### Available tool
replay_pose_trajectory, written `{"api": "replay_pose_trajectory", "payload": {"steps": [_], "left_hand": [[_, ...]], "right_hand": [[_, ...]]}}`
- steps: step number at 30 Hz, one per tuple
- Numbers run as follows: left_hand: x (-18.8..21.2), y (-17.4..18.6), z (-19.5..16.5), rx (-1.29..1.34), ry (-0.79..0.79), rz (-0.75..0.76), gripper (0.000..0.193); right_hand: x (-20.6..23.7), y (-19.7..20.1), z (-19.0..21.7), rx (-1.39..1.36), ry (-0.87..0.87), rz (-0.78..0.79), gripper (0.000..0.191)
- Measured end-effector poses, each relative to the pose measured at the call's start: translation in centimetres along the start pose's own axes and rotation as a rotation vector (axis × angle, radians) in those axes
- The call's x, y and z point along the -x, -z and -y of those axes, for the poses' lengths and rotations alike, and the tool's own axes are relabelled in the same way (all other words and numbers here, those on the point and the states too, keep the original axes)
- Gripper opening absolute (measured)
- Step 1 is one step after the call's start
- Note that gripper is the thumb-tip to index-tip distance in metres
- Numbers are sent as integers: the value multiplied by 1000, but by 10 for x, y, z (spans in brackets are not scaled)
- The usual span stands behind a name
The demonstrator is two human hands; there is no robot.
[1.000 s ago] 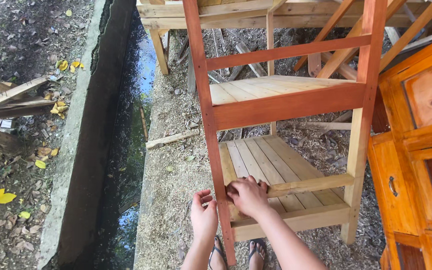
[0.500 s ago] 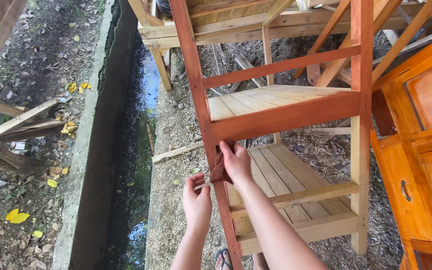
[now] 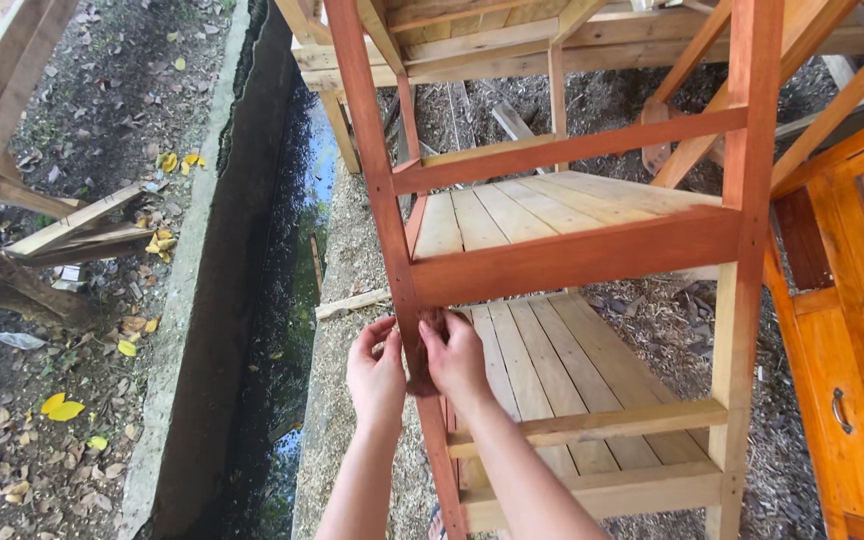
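A tall wooden shelf rack stands before me, with pale slatted shelves [image 3: 542, 210] and red-stained front legs and rails [image 3: 572, 260]. Both my hands are on its front left leg [image 3: 367, 150], just below the middle rail. My right hand [image 3: 455, 355] presses a small reddish-brown rag [image 3: 433, 320] against the leg's right side. My left hand [image 3: 377, 375] curls around the same leg from the left, at the same height. The lower shelf [image 3: 562, 370] lies right behind my hands.
A water-filled concrete channel [image 3: 282, 300] with a kerb [image 3: 187, 300] runs along the left. Beyond it lie scrap planks [image 3: 62, 235] and fallen leaves. An orange varnished cabinet [image 3: 852, 330] stands close on the right. A bare wooden table [image 3: 472, 40] stands behind the rack. Sawdust covers the ground.
Both hands have climbed the leg from the bottom shelf to just under the middle rail. My view has moved closer and tilted up.
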State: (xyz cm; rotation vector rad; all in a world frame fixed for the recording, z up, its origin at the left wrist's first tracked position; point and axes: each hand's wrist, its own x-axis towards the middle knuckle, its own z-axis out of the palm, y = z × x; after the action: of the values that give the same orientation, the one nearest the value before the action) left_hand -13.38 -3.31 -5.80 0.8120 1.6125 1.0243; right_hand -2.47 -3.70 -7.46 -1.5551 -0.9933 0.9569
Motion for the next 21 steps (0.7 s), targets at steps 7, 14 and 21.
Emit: {"api": "replay_pose_trajectory", "payload": {"steps": [7, 14, 21], "left_hand": [[0, -2, -13, 1, 96, -24, 20], [4, 3, -9, -20, -9, 14, 32], [1, 3, -5, 116, 46, 54, 50]], "right_hand": [[7, 2, 6, -239, -162, 55, 24], [-1, -12, 13, -60, -216, -43, 24], [38, -9, 35, 52, 61, -144, 16]]}}
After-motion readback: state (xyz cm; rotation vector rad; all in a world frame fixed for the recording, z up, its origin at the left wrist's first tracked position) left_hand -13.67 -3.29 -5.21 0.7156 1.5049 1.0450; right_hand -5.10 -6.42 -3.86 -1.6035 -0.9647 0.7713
